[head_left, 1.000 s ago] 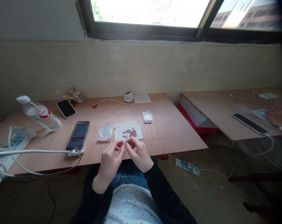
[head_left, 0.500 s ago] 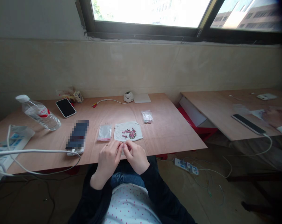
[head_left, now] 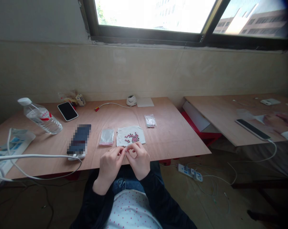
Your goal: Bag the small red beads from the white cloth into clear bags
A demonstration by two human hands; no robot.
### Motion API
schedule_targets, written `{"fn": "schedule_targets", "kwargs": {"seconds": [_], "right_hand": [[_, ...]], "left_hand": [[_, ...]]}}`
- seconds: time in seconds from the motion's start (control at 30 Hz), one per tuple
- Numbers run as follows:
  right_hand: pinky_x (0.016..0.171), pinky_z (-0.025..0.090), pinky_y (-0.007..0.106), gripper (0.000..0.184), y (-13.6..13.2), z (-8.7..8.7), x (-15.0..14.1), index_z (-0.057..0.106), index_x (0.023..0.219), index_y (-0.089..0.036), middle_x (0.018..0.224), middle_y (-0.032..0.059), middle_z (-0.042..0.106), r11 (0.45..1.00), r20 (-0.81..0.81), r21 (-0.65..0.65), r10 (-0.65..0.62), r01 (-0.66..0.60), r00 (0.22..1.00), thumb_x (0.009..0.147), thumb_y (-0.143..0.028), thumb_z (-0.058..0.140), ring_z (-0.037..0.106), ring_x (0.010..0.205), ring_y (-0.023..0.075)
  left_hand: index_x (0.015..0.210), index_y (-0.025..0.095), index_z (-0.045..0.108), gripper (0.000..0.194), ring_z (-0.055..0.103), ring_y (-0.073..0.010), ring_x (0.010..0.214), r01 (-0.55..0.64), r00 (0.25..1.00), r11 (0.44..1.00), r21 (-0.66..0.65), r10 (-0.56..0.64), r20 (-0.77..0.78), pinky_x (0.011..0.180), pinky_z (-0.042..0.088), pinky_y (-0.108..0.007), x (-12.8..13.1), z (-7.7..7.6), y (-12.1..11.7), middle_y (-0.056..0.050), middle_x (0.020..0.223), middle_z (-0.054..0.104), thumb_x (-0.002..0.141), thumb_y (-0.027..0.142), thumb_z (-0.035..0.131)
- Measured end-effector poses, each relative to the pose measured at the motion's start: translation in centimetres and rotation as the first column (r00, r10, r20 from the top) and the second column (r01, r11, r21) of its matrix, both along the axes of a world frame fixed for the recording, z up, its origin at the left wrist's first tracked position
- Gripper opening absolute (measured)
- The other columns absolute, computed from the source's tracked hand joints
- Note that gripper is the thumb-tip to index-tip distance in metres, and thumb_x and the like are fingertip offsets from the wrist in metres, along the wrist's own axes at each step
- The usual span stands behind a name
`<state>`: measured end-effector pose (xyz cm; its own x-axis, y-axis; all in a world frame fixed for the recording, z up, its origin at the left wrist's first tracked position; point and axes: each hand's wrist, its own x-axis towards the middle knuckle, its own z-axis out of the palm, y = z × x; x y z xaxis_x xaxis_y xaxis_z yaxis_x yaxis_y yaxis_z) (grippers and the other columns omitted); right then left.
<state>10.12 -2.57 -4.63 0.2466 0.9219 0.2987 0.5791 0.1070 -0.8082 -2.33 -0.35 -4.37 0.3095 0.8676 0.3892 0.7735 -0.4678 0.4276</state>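
Observation:
My left hand and my right hand meet at the fingertips over the table's front edge. Both are closed in a pinch, and whatever lies between the fingertips is too small to make out. Just beyond them a white cloth lies flat, bearing a scatter of small dark red and pink pieces, like beads. To the left of the cloth is a flat clear plastic bag. Another small plastic bag, with pale contents, rests to the right and farther back.
On the left stand a tilted-looking water bottle, a phone, a blurred-out phone and a power strip with cables. A white dome camera sits at the back. Another person's hand is over the right table.
My right hand has turned slightly and its fingers are raised a little, while the fingertips of both hands stay together. The view has tipped up a little.

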Motion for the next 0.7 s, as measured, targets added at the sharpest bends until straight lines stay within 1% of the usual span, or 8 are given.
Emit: {"fn": "schedule_targets", "kwargs": {"seconds": [0.1,0.2,0.3,0.4,0.53,0.6,0.67,0.7], "right_hand": [[0.065,0.042,0.025,0.007,0.0,-0.4,0.0,0.064,0.078,-0.024,0.093,0.0026,0.058,1.0,-0.032,0.019,0.017,-0.016,0.999,0.077,-0.024,0.057,0.057,0.075,0.0159],[0.064,0.044,0.026,0.013,0.1,-0.9,0.0,0.067,0.084,-0.025,0.095,0.0035,0.058,1.0,-0.048,-0.007,0.017,-0.018,0.999,0.079,-0.027,0.056,0.057,0.074,0.0156],[0.066,0.045,0.026,0.018,0.3,-1.2,-0.1,0.068,0.088,-0.024,0.093,0.0042,0.058,0.998,-0.072,-0.007,0.066,-0.066,0.995,0.083,-0.026,0.051,0.057,0.073,0.015],[0.069,0.045,0.026,0.021,0.6,-1.7,0.1,0.067,0.093,-0.023,0.093,0.0047,0.058,0.992,-0.081,-0.004,0.124,-0.124,0.989,0.083,-0.023,0.048,0.057,0.074,0.0146],[0.073,0.047,0.028,0.027,1.1,-2.6,0.7,0.064,0.105,-0.026,0.102,0.006,0.054,0.987,-0.069,-0.015,0.159,-0.16,0.985,0.079,-0.024,0.056,0.057,0.081,0.0159],[0.075,0.047,0.03,0.034,1.3,-3.1,1.3,0.063,0.108,-0.027,0.109,0.007,0.051,0.984,-0.068,-0.012,0.178,-0.179,0.982,0.074,-0.025,0.062,0.056,0.089,0.0182],[0.077,0.047,0.032,0.04,1.4,-3.5,1.8,0.062,0.108,-0.027,0.114,0.0076,0.048,0.98,-0.072,-0.012,0.199,-0.201,0.977,0.069,-0.024,0.067,0.054,0.096,0.0203],[0.077,0.047,0.033,0.042,1.4,-3.6,2.1,0.063,0.107,-0.027,0.115,0.0077,0.047,0.977,-0.079,-0.017,0.209,-0.211,0.975,0.066,-0.024,0.069,0.054,0.098,0.0209]], "left_hand": [[0.082,0.019,0.059,0.019,0.059,-0.0156,0.064,0.008,0.996,0.999,-0.037,-0.005,0.084,0.057,0.04,-0.023,0.3,-0.1,-0.1,-0.004,0.075,0.065,0.086,0.03,0.044],[0.082,0.019,0.059,0.018,0.058,-0.0148,0.064,0.023,0.992,0.999,-0.047,-0.017,0.125,0.058,0.041,-0.023,0.3,0.0,0.0,-0.004,0.075,0.063,0.086,0.028,0.044],[0.082,0.018,0.059,0.017,0.058,-0.0147,0.065,0.016,0.992,0.999,-0.029,-0.012,0.125,0.057,0.04,-0.022,0.3,0.1,-0.1,-0.003,0.075,0.062,0.085,0.029,0.046],[0.079,0.019,0.06,0.016,0.059,-0.0154,0.066,0.018,0.995,1.0,0.024,-0.02,0.095,0.058,0.04,-0.023,0.4,0.1,-0.2,-0.003,0.074,0.064,0.084,0.029,0.048],[0.078,0.019,0.06,0.017,0.059,-0.0162,0.069,0.052,0.997,0.997,0.051,-0.055,0.054,0.062,0.042,-0.025,0.4,0.2,-0.2,-0.004,0.074,0.064,0.084,0.028,0.047],[0.083,0.019,0.06,0.016,0.06,-0.0171,0.076,0.067,0.995,0.997,0.022,-0.069,0.07,0.067,0.045,-0.026,0.1,0.4,-0.1,-0.004,0.081,0.064,0.084,0.027,0.046],[0.095,0.021,0.059,0.018,0.058,-0.0187,0.092,0.113,0.99,0.993,-0.027,-0.111,0.083,0.079,0.045,-0.03,-0.2,0.8,0.1,-0.005,0.097,0.063,0.084,0.022,0.045],[0.104,0.023,0.056,0.025,0.055,-0.0195,0.102,0.149,0.986,0.987,-0.055,-0.145,0.079,0.086,0.043,-0.033,-0.4,1.0,0.2,-0.006,0.108,0.061,0.082,0.019,0.045]]}}
